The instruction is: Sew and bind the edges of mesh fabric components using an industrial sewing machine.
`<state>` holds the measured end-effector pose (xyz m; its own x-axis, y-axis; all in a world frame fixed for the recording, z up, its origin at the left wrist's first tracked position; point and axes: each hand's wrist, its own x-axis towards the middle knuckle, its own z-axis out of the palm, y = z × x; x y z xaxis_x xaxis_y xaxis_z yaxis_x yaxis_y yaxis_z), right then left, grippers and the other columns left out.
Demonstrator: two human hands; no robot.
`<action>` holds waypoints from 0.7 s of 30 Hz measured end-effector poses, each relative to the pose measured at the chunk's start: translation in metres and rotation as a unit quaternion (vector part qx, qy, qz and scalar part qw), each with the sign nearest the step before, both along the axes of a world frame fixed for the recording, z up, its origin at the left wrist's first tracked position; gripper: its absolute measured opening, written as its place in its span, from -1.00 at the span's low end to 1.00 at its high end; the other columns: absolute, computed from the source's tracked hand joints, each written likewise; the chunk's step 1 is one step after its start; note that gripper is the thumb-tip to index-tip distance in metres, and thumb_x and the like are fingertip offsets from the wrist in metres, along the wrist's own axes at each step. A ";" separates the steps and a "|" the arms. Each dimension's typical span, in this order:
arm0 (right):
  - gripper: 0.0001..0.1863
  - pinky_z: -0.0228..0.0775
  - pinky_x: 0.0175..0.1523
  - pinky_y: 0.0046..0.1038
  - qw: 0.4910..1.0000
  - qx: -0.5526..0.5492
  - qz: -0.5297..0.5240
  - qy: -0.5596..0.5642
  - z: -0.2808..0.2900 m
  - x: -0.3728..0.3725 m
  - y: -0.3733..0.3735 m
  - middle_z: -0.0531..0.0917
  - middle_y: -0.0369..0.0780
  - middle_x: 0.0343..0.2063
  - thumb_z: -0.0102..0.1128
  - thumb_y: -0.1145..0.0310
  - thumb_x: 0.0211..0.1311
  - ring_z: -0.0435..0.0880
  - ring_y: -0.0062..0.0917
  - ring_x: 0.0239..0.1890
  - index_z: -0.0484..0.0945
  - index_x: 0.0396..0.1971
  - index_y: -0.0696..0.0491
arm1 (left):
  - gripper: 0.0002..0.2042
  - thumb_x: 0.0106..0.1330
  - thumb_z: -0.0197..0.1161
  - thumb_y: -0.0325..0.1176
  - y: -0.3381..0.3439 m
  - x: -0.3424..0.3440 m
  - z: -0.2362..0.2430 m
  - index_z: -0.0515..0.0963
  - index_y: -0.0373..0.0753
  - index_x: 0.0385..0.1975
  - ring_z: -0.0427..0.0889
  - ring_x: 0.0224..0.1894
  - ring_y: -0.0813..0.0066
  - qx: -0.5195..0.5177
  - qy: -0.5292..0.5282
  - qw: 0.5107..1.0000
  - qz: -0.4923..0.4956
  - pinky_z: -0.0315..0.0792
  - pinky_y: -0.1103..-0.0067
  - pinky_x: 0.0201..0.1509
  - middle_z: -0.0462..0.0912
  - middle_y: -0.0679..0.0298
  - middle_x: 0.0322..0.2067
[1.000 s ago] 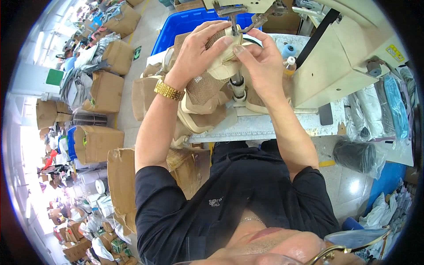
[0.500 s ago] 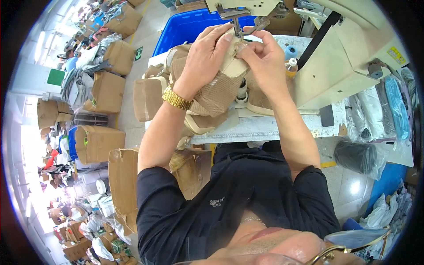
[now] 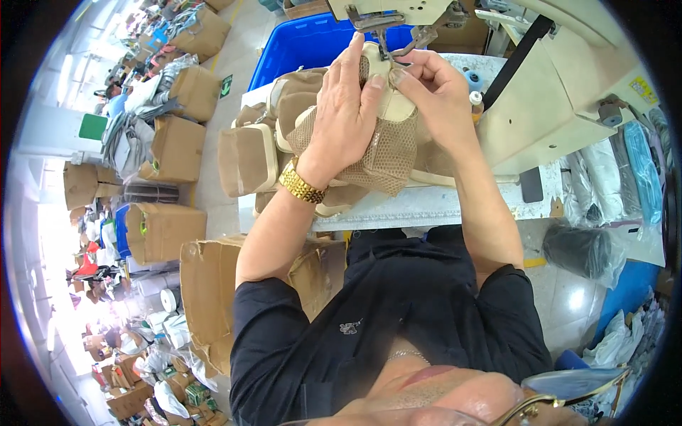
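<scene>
A tan mesh fabric piece (image 3: 389, 153) with a cream panel lies under the presser foot (image 3: 384, 54) of a sewing machine (image 3: 561, 99). My left hand (image 3: 344, 106) rests on its left side, fingers stretched out toward the machine head and thumb on the cream panel. A gold watch (image 3: 301, 183) is on that wrist. My right hand (image 3: 437, 92) pinches the right edge of the cream panel between thumb and fingers, close to the needle area. Further tan pieces with cream edging (image 3: 246, 160) are heaped left of my left hand, partly hidden by it.
Behind the work stands a blue plastic bin (image 3: 284, 50). A small bottle of amber liquid (image 3: 476, 105) and a blue thread cone (image 3: 472, 78) are beside my right hand. A dark flat object (image 3: 531, 186) lies on the white table (image 3: 426, 209). Cardboard boxes (image 3: 170, 231) line the left.
The mesh piece has turned under the presser foot, its mesh part swinging to the right. My left hand has shifted right with it and straightened its fingers; my right hand still pinches the edge.
</scene>
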<state>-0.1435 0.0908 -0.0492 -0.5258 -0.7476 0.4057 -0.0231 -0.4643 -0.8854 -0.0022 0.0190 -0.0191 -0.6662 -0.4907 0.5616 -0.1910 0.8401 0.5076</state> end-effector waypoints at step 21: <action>-0.81 0.37 -0.26 -0.69 0.996 -0.026 -0.065 0.055 0.005 0.001 0.002 0.67 -0.33 -0.35 0.23 0.45 0.26 0.52 -0.78 -0.38 0.63 -0.16 0.18 | -0.42 0.38 0.10 -0.18 0.000 -0.009 0.003 0.20 -0.44 0.27 0.36 0.19 -0.05 0.038 0.031 0.998 0.035 0.22 0.28 0.30 0.39 -0.17 0.12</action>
